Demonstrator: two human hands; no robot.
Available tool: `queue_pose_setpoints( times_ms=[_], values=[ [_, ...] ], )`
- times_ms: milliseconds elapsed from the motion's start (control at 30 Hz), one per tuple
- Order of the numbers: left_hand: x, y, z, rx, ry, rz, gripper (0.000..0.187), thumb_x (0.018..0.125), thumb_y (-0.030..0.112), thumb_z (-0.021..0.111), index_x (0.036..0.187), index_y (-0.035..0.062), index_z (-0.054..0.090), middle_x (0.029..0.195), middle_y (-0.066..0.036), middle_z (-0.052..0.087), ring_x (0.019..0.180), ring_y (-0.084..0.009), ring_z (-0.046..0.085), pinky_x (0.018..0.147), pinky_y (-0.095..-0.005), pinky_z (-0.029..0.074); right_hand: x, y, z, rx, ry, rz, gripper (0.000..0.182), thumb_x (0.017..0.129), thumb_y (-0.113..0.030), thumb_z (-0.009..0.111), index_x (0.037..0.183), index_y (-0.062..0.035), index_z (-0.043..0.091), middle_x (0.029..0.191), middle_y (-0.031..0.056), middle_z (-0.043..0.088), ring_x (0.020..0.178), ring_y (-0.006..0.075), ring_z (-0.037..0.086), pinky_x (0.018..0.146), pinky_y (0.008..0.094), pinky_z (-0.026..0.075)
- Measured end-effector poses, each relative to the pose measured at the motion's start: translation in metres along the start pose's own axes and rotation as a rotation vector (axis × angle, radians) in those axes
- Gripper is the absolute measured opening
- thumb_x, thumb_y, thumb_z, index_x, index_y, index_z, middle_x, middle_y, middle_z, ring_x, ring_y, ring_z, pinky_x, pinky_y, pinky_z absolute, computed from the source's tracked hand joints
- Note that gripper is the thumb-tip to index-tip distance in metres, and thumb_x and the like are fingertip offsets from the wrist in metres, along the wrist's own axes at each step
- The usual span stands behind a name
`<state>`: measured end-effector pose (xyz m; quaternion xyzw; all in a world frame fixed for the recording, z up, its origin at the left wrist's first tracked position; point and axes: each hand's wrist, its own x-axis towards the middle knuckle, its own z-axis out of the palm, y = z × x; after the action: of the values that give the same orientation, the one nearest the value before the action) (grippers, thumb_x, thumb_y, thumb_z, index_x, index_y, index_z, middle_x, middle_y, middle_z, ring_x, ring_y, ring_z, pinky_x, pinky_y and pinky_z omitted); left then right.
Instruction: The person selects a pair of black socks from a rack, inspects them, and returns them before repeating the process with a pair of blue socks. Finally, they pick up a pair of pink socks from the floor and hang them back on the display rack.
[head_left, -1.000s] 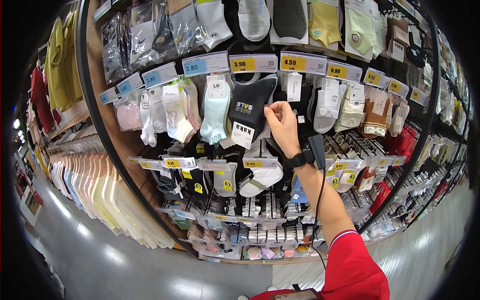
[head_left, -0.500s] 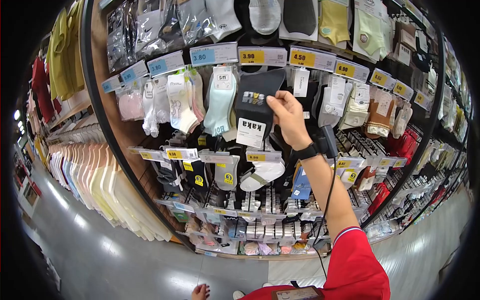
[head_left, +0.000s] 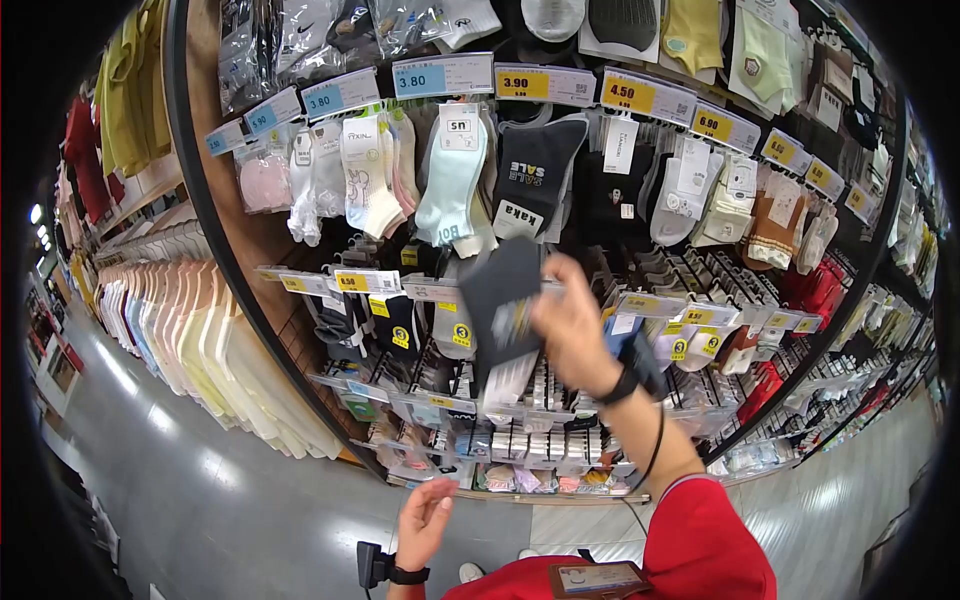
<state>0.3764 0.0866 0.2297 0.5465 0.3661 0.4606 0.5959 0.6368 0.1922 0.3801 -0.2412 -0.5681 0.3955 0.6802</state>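
A pair of dark grey socks [head_left: 502,312] with a white paper label is pinched in my right hand [head_left: 575,325], in front of the lower hooks; both are smeared by motion. Another dark pair printed "SALE" [head_left: 535,172], with a "kaka" label, hangs on the rack just above. Light blue socks [head_left: 455,180] hang beside it on the left, and black socks [head_left: 615,190] on the right. Down by the floor, my left hand [head_left: 425,522] is empty, its thumb and fingers apart.
Price tags [head_left: 545,84] run along the rack's rails. Lower rows hold more socks, including a grey pair [head_left: 453,328]. Pale garments on hangers [head_left: 235,370] stand to the left. A black cable [head_left: 655,440] trails from my right wrist.
My right hand has come down and away from the upper hooks with the dark grey socks, uncovering the similar hanging pair. My left hand has risen further into view from the bottom edge.
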Motion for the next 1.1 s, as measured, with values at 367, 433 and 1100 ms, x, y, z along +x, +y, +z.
queue_pose_setpoints(
  times_ms=[367, 433, 1100],
  values=[
    [0.008, -0.019, 0.024, 0.019, 0.192, 0.145, 0.024, 0.088, 0.004, 0.049, 0.11, -0.0053, 0.05, 0.094, -0.004, 0.058, 0.085, -0.0089, 0.051, 0.076, -0.0227, 0.042, -0.153, 0.047, 0.032, -0.392, -0.433, 0.353, 0.056, 0.076, -0.014, 0.07, 0.126, -0.0083, 0.045, 0.119, 0.0083, 0.045, 0.103, 0.02, 0.049, 0.085, 0.0311, 0.043],
    [0.007, -0.02, 0.025, 0.051, 0.227, 0.1, 0.021, 0.088, 0.005, 0.049, 0.106, -0.0051, 0.053, 0.089, -0.004, 0.058, 0.082, -0.0082, 0.051, 0.073, -0.0227, 0.043, -0.162, 0.056, 0.026, -0.472, -0.367, 0.362, 0.053, 0.072, -0.018, 0.073, 0.12, -0.01, 0.052, 0.113, 0.0095, 0.048, 0.102, 0.0222, 0.049, 0.083, 0.0322, 0.043],
    [-0.003, -0.023, 0.035, -0.143, 0.034, -0.084, 0.012, 0.086, 0.007, 0.058, 0.094, -0.0008, 0.055, 0.082, -0.001, 0.06, 0.074, -0.0056, 0.055, 0.065, -0.0203, 0.046, -0.191, 0.073, 0.036, -0.288, 0.106, 0.501, 0.019, 0.091, -0.012, 0.049, 0.1, 0.0021, 0.057, 0.08, -0.0031, 0.054, 0.073, 0.0026, 0.045, 0.064, 0.018, 0.038]
  ],
)
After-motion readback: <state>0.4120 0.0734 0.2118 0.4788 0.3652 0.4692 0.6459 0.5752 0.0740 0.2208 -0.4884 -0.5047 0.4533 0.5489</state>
